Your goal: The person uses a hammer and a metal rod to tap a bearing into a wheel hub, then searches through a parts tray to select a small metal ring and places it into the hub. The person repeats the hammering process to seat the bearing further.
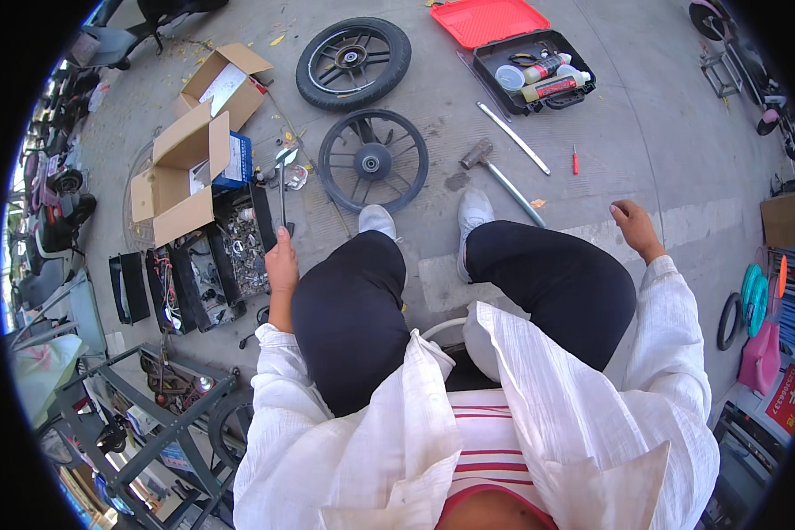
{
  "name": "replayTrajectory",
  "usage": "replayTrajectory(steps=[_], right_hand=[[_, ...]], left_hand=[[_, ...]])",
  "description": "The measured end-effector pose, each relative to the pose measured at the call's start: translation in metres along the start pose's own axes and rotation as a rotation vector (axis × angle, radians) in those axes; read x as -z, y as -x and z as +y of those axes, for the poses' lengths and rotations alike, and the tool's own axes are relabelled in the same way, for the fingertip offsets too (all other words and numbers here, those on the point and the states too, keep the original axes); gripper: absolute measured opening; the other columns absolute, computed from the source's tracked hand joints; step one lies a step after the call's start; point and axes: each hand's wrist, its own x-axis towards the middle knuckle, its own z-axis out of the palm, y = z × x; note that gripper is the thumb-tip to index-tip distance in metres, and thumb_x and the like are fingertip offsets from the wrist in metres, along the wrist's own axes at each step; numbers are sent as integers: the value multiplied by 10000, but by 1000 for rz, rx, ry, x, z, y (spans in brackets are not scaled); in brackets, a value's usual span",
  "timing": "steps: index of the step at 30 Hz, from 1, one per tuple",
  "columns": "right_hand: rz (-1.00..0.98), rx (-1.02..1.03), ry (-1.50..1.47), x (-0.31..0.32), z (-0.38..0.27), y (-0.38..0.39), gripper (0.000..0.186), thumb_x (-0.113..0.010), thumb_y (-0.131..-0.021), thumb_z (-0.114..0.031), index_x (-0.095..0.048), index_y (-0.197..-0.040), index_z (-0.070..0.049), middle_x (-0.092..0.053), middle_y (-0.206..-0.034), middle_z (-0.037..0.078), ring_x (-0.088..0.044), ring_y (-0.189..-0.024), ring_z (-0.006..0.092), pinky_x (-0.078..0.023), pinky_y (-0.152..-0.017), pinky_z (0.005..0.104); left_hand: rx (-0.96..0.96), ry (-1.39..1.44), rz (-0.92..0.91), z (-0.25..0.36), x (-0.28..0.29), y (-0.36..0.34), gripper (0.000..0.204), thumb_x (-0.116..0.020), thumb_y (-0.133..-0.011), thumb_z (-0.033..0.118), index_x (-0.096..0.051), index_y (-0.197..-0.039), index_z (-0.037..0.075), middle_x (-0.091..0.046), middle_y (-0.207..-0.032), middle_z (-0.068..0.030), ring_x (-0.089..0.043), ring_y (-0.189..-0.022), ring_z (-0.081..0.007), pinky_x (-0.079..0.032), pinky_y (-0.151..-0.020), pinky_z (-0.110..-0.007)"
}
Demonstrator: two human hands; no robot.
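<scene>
My left hand (281, 265) grips a long metal tool (283, 194) with an angled silvery head, beside my left knee. My right hand (638, 228) is held out right of my knee, empty, with loosely curled fingers. A bare black spoked wheel (391, 161) lies flat just beyond my shoes; a wheel with a tyre (387, 62) lies behind it. A sledgehammer (475, 152) with a pale handle, a white bar (517, 137) and a red screwdriver (575, 160) lie on the pavement to the right.
At left stand open cardboard boxes (172, 199), trays of small parts (243, 252) and a metal cart (163, 424). An open black case (495, 57) of bottles sits at back. Scooters (62, 190) line the left edge; hoses (753, 300) and bins stand at right.
</scene>
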Motion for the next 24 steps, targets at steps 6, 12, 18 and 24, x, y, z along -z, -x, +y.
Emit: replayTrajectory(steps=[6, 12, 18, 24], right_hand=[[-119, -441, -363, -23, 103, 156, 386, -572, -939, -356, -629, -1114, -17, -654, -914, 70, -609, -780, 154, -482, -653, 307], [3, -730, -763, -51, 175, 280, 343, -527, -970, -352, -589, -1124, -53, -595, -837, 22, -571, -721, 114, -463, -591, 256], [96, -880, -877, -58, 204, 327, 312, -519, -969, -356, -581, -1078, -71, -589, -802, 7, -563, -647, 114, -464, -557, 257], [25, -738, -665, -11, 166, 240, 292, -550, -950, -361, -603, -1058, -95, -610, -861, 7, -583, -719, 114, -483, -601, 270]], left_hand=[[-157, -321, 120, 54, 19, 82, 660, -494, -937, 593, -412, -511, 96, -365, -503, 33, -318, -468, -102, -259, -466, -284], [-109, -382, 144, 69, 25, 102, 719, -495, -918, 622, -456, -510, 31, -401, -510, -16, -376, -514, -145, -313, -520, -328], [-49, -452, 43, 49, 9, 85, 761, -484, -879, 679, -585, -594, -19, -499, -547, -77, -458, -549, -194, -380, -567, -345], [-91, -625, -79, 16, -2, 42, 787, -470, -872, 691, -603, -631, -46, -538, -572, -143, -530, -586, -260, -413, -612, -399]])
